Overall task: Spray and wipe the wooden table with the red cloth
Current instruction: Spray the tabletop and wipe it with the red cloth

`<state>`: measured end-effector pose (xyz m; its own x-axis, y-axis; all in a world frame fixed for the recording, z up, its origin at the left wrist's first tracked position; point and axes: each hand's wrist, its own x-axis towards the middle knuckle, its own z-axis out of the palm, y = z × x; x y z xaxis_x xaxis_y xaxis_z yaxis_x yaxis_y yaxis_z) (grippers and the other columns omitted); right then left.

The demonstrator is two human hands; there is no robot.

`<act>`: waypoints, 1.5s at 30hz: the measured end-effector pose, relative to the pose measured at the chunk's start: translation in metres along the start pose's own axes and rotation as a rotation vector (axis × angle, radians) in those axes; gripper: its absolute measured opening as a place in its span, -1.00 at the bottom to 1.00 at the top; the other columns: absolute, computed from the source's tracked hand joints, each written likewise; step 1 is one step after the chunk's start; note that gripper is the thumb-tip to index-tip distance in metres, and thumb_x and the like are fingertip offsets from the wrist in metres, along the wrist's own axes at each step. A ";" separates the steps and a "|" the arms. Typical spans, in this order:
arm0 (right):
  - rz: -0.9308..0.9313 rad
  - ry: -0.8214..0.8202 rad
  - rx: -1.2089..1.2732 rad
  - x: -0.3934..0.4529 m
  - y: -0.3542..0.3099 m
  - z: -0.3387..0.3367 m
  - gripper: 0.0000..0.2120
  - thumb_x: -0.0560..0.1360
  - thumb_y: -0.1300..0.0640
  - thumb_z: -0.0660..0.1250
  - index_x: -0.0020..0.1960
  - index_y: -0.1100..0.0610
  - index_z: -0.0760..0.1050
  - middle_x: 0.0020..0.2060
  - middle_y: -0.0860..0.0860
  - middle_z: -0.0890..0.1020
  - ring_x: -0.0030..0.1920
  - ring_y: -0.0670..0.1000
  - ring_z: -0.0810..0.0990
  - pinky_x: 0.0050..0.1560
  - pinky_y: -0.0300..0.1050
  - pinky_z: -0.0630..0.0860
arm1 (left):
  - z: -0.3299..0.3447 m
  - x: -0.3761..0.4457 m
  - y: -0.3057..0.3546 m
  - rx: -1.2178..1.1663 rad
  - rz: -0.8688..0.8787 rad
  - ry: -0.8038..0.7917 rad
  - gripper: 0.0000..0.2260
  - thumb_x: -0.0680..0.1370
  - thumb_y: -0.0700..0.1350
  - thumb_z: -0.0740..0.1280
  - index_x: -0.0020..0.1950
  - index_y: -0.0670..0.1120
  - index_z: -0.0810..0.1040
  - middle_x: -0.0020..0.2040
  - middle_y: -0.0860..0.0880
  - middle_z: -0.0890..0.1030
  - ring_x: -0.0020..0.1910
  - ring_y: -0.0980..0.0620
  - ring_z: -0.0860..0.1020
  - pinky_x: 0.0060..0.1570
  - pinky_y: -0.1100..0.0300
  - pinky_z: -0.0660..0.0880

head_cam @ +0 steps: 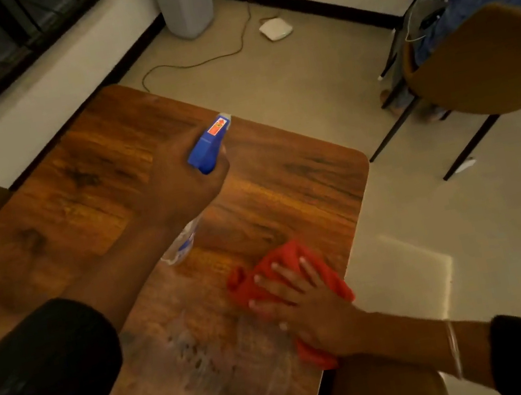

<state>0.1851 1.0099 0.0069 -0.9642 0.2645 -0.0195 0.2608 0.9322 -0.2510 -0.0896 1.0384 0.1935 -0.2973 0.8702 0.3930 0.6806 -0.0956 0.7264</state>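
Note:
The wooden table fills the left and middle of the view, with rounded corners. My left hand holds a clear spray bottle with a blue trigger head above the table's middle, its nozzle pointing toward the far right edge. My right hand lies flat, fingers spread, pressing the red cloth onto the table near its right edge. A wet, streaky patch spreads on the wood just left of the cloth.
A brown chair on black legs stands at the right, a person in blue behind it. A grey bin stands at the far wall, with a cable and a white device on the floor. Another brown seat sits below my right arm.

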 end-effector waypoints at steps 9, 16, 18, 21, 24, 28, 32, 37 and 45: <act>0.023 -0.093 -0.034 0.106 0.044 -0.018 -0.44 0.68 -0.22 -0.07 0.67 -0.23 0.01 0.69 -0.09 0.02 0.68 0.15 -0.07 0.55 0.46 -0.04 | -0.049 -0.032 -0.014 0.142 -0.044 0.057 -0.85 0.54 -0.06 0.39 -0.09 0.04 0.41 -0.37 0.15 0.41 -0.44 0.07 0.42 -0.34 0.36 0.40; 0.140 0.029 0.011 0.147 -0.036 0.009 -0.46 0.67 -0.17 0.04 0.64 -0.19 0.18 0.66 -0.05 0.17 0.66 0.22 0.05 0.49 0.52 0.03 | -0.112 -0.085 -0.010 0.230 -0.135 0.087 -0.85 0.54 -0.15 0.40 -0.07 -0.06 0.42 -0.35 0.19 0.35 -0.32 0.35 0.48 -0.27 0.58 0.38; -0.050 0.024 0.025 0.130 -0.093 0.028 -0.49 0.69 -0.13 0.06 0.64 -0.20 0.18 0.67 -0.04 0.15 0.66 0.22 0.02 0.51 0.53 -0.01 | -0.125 -0.099 -0.011 0.249 -0.147 0.138 -0.80 0.52 -0.21 0.41 -0.10 -0.05 0.39 -0.36 0.19 0.34 -0.32 0.37 0.48 -0.28 0.60 0.37; -0.378 -0.044 0.030 0.093 -0.168 0.054 -0.50 0.70 -0.08 0.13 0.63 -0.19 0.21 0.66 -0.06 0.17 0.67 0.19 0.00 0.55 0.48 -0.04 | -0.145 -0.117 -0.008 0.318 -0.153 0.150 -0.78 0.51 -0.22 0.43 -0.11 -0.07 0.38 -0.38 0.18 0.33 -0.34 0.33 0.49 -0.28 0.62 0.35; -0.436 -0.089 0.002 0.100 -0.180 0.055 -0.51 0.70 -0.09 0.09 0.62 -0.21 0.19 0.66 -0.07 0.17 0.67 0.15 0.02 0.56 0.44 -0.03 | -0.162 -0.136 -0.010 0.369 -0.149 0.110 -0.84 0.49 -0.20 0.45 -0.05 -0.14 0.47 -0.39 0.03 0.43 -0.47 0.20 0.34 -0.38 0.51 0.37; -0.029 -0.125 0.000 0.191 -0.137 0.019 -0.43 0.66 -0.18 -0.04 0.66 -0.19 0.07 0.68 -0.03 0.11 0.67 0.20 -0.01 0.53 0.49 -0.05 | -0.176 -0.163 -0.023 0.348 -0.129 0.136 -0.80 0.50 -0.08 0.42 -0.07 -0.01 0.39 -0.35 0.21 0.34 -0.45 0.18 0.37 -0.37 0.46 0.34; 0.186 -0.072 0.044 0.233 -0.119 0.008 -0.47 0.70 -0.09 0.01 0.67 -0.17 0.09 0.67 -0.04 0.12 0.66 0.20 0.00 0.54 0.48 -0.04 | -0.183 -0.182 -0.025 0.331 -0.104 0.137 -0.83 0.51 -0.10 0.43 -0.04 -0.01 0.43 -0.33 0.10 0.38 -0.45 0.16 0.40 -0.39 0.48 0.37; -0.052 -0.068 -0.008 0.142 -0.159 0.039 -0.47 0.70 -0.11 -0.04 0.66 -0.24 0.05 0.68 -0.08 0.07 0.67 0.20 -0.02 0.52 0.50 -0.05 | -0.183 -0.193 -0.031 0.268 -0.142 0.131 -0.82 0.52 -0.10 0.41 -0.07 0.06 0.40 -0.34 0.18 0.39 -0.39 0.17 0.45 -0.35 0.47 0.33; -0.041 -0.083 -0.098 0.047 -0.144 0.034 -0.47 0.70 -0.11 -0.02 0.66 -0.26 0.02 0.68 -0.11 0.07 0.67 0.13 0.01 0.55 0.43 -0.01 | -0.170 -0.209 -0.008 0.173 -0.049 0.079 -0.86 0.52 -0.09 0.42 -0.02 -0.05 0.48 -0.32 0.12 0.43 -0.39 0.09 0.46 -0.34 0.20 0.47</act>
<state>0.1008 0.8791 0.0092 -0.9736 0.2084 -0.0928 0.2210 0.9624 -0.1579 -0.1470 0.7749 0.2011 -0.3800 0.8305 0.4074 0.7668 0.0365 0.6409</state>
